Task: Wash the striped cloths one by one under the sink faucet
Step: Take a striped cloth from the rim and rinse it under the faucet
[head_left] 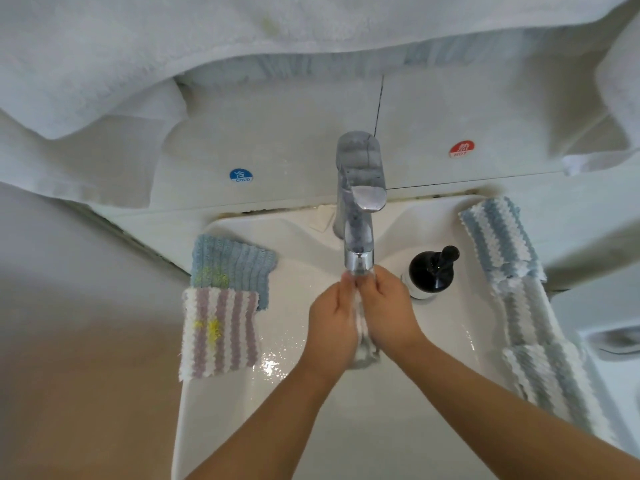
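Under the chrome faucet spout, my left hand and my right hand press together around a bunched wet cloth, which hangs out below the palms over the white sink. On the sink's left rim lie a purple-and-white striped cloth with a yellow stain and a blue cloth, also stained yellow. Along the right rim lie three striped cloths: blue-and-white, grey-and-white, and another blue-and-white.
A black soap dispenser stands just right of my hands. White towels hang above the faucet. Cold and hot stickers mark the back ledge. Water drops glisten on the sink's left slope.
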{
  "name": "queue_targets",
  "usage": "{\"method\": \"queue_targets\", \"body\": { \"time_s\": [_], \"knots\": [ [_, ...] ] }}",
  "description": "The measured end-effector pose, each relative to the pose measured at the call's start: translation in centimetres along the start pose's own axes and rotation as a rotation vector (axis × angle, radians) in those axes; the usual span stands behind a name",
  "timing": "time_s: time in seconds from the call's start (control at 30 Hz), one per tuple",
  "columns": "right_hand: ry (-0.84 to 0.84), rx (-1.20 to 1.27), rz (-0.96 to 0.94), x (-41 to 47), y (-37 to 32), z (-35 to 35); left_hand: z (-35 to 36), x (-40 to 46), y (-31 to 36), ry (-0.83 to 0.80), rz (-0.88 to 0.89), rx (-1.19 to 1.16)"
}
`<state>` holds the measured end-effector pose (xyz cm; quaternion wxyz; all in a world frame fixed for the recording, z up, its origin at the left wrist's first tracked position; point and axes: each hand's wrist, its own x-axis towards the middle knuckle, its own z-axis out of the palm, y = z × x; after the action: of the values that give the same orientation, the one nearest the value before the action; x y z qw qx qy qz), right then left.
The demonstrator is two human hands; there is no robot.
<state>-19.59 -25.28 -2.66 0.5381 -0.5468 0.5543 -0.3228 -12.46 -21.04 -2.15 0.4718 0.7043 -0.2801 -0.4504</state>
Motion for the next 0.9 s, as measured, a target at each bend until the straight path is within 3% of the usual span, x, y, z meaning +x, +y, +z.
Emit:
{"method": "queue_targets", "body": {
  "time_s": [0.13, 0.23, 0.3, 0.47, 0.6, 0.77, 0.9],
  "knots": [
    [-0.139, -0.017, -0.137, -2.9, 0.5, 0.2, -0.8, 2.0, 0.9, 0.111, 0.031, -0.068],
    [0.026, 0.008, -0.063, -0.7, 0.4, 0.0, 0.3, 0.5, 0.1, -0.002, 0.034, 0.002],
    [0.035, -0.012, -0.028, 0.5, 0.4, -0.3, 0.6, 0.0, -0.1, -0.030, 0.009, 0.027],
    [-0.195, -0.025, -0.168, -3.1, 0.0, -0.1, -0.8, 2.0, 0.8, 0.136, 0.010, -0.090],
    [0.018, -0.044, -0.017, 0.2, 0.4, 0.0, 0.6, 0.1, 0.0, 0.027, -0.009, -0.003],
    [-0.140, -0.016, -0.142, -3.0, 0.3, 0.0, -0.5, 2.1, 0.6, 0.127, 0.003, -0.017],
    [0.041, -0.011, -0.009, 0.3, 0.3, -0.2, 0.8, -0.3, -0.4, -0.008, 0.044, 0.064]
  ]
}}
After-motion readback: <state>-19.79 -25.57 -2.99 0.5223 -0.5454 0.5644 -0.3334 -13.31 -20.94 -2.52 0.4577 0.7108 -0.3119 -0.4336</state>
